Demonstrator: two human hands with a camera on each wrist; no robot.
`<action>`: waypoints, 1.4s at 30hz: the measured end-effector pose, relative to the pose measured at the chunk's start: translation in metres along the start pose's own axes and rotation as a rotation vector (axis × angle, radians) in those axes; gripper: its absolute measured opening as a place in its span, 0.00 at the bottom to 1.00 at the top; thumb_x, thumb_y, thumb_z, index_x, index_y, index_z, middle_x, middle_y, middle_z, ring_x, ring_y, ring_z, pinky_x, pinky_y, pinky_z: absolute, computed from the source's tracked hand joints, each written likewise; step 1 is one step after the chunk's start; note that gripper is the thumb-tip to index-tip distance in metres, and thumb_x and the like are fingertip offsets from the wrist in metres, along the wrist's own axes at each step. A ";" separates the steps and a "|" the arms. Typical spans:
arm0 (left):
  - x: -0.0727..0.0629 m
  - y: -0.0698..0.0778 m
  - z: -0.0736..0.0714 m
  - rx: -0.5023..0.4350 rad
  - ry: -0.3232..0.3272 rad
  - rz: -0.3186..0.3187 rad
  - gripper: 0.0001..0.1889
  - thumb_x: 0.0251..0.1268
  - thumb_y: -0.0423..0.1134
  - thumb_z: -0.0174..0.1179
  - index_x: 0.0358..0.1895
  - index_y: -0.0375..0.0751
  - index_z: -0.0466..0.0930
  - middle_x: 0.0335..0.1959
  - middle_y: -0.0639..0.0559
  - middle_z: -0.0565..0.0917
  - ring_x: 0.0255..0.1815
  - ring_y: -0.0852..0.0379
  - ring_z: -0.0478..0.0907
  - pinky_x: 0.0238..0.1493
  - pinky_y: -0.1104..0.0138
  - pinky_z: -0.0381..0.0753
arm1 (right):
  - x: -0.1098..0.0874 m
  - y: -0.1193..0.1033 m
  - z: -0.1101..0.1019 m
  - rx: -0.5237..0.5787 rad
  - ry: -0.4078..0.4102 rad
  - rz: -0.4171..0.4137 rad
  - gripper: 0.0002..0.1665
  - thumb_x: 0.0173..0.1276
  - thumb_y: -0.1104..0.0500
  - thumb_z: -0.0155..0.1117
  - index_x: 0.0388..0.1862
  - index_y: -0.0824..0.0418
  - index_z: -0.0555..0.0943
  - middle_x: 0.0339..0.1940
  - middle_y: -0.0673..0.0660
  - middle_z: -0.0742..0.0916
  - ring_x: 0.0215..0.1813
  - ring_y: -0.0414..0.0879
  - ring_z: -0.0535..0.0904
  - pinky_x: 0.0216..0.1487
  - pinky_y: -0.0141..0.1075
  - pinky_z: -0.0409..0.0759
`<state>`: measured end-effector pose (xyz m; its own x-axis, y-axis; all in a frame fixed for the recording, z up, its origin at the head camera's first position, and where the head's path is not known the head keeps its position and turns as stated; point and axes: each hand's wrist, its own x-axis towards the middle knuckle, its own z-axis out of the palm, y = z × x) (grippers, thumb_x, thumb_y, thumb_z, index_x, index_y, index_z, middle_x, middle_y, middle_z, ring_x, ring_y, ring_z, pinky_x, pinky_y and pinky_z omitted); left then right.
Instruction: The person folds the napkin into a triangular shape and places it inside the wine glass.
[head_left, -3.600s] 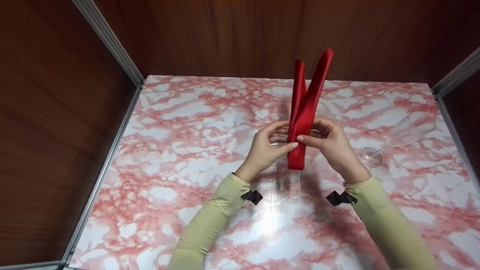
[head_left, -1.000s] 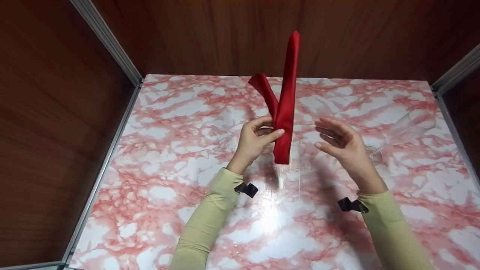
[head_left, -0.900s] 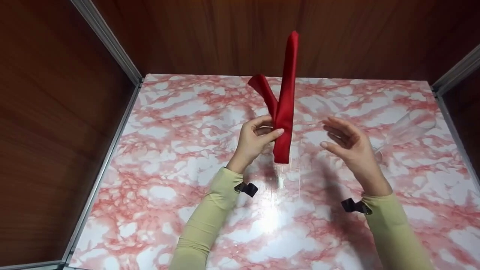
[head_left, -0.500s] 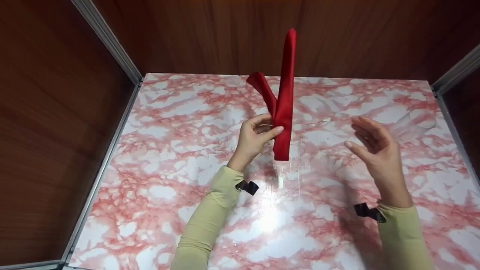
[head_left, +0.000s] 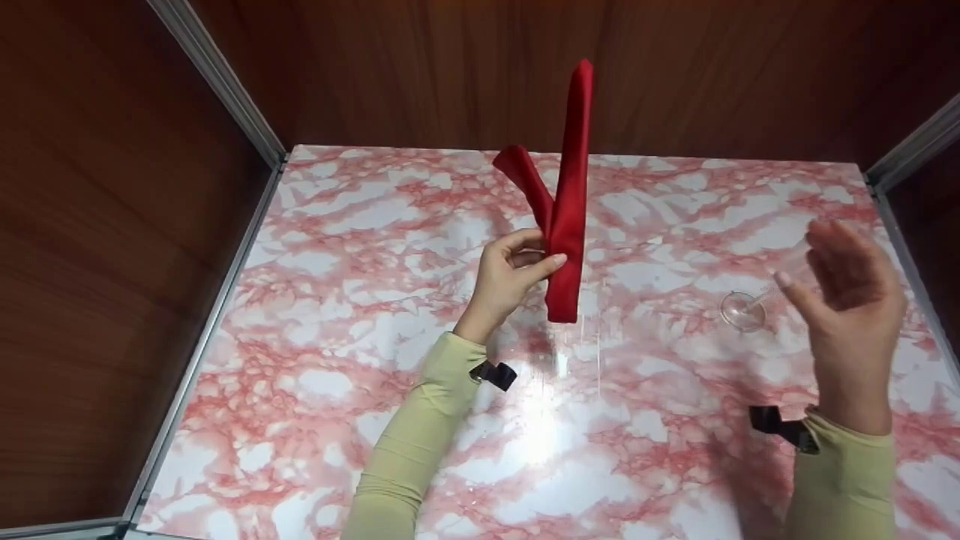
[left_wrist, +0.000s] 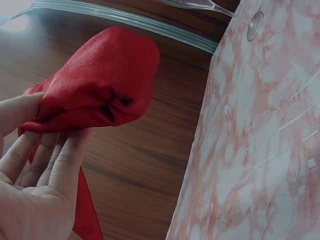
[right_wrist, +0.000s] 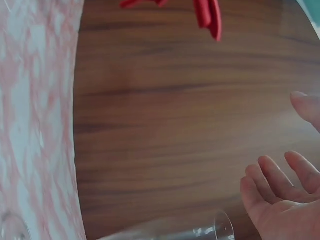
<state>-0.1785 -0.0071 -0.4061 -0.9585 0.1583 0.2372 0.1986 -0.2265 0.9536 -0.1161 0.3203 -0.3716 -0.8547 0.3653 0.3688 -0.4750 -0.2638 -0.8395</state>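
A red satin napkin (head_left: 568,225), folded into a long narrow strip with two prongs of unequal height, is held upright above the table. My left hand (head_left: 504,277) pinches its lower part between thumb and fingers. The left wrist view shows the napkin's rolled bottom end (left_wrist: 107,75) close up. My right hand (head_left: 855,315) holds nothing; its fingers are loosely bent and apart from the thumb. That hand hovers at the right, overlapping a clear champagne flute whose foot (head_left: 744,310) shows on the table. In the right wrist view the flute's rim (right_wrist: 224,228) is beside the fingers.
The table (head_left: 360,315) has a red-and-white marbled top. Brown wood-grain panels (head_left: 450,75) enclose it at the back, left and right, with metal strips in the corners. A camera mount (head_left: 495,375) sits on each wrist.
My right hand has let go of the napkin and moved right to the flute. My left hand has shifted slightly left with the napkin, whose prongs have spread apart.
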 end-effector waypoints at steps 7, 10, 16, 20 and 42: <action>0.001 0.000 0.000 0.003 0.005 -0.003 0.15 0.54 0.24 0.67 0.46 0.23 0.79 0.36 0.43 0.84 0.37 0.47 0.83 0.41 0.59 0.82 | 0.005 -0.005 -0.015 -0.033 0.099 -0.075 0.38 0.44 0.90 0.62 0.58 0.74 0.74 0.60 0.70 0.76 0.65 0.58 0.66 0.66 0.38 0.63; 0.001 0.000 0.000 0.007 0.004 0.003 0.15 0.54 0.24 0.67 0.46 0.23 0.79 0.36 0.43 0.84 0.37 0.47 0.83 0.41 0.58 0.83 | 0.007 -0.004 -0.022 -0.069 0.132 -0.111 0.38 0.43 0.88 0.64 0.57 0.72 0.75 0.60 0.69 0.75 0.66 0.57 0.65 0.66 0.37 0.62; 0.001 0.000 0.000 -0.005 0.009 0.000 0.15 0.54 0.24 0.67 0.46 0.23 0.79 0.36 0.43 0.84 0.36 0.50 0.83 0.41 0.57 0.83 | 0.012 0.003 -0.035 -0.131 0.186 -0.139 0.41 0.44 0.86 0.67 0.60 0.67 0.73 0.62 0.66 0.73 0.65 0.54 0.64 0.66 0.35 0.60; 0.002 0.000 0.000 0.002 0.008 0.002 0.15 0.54 0.24 0.67 0.45 0.23 0.79 0.35 0.43 0.84 0.35 0.52 0.83 0.41 0.57 0.82 | 0.016 0.011 -0.045 -0.115 0.243 -0.089 0.47 0.43 0.86 0.67 0.65 0.62 0.70 0.63 0.63 0.71 0.64 0.50 0.64 0.66 0.34 0.58; 0.007 -0.016 -0.003 -0.006 0.009 0.009 0.15 0.53 0.25 0.68 0.45 0.25 0.80 0.35 0.43 0.84 0.35 0.52 0.83 0.40 0.57 0.83 | 0.031 0.045 -0.061 -0.246 0.259 0.071 0.46 0.47 0.80 0.71 0.65 0.57 0.70 0.58 0.59 0.74 0.56 0.47 0.68 0.59 0.31 0.66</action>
<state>-0.1886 -0.0057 -0.4203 -0.9585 0.1476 0.2441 0.2059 -0.2339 0.9502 -0.1510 0.3743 -0.4219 -0.7875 0.5760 0.2193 -0.3248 -0.0855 -0.9419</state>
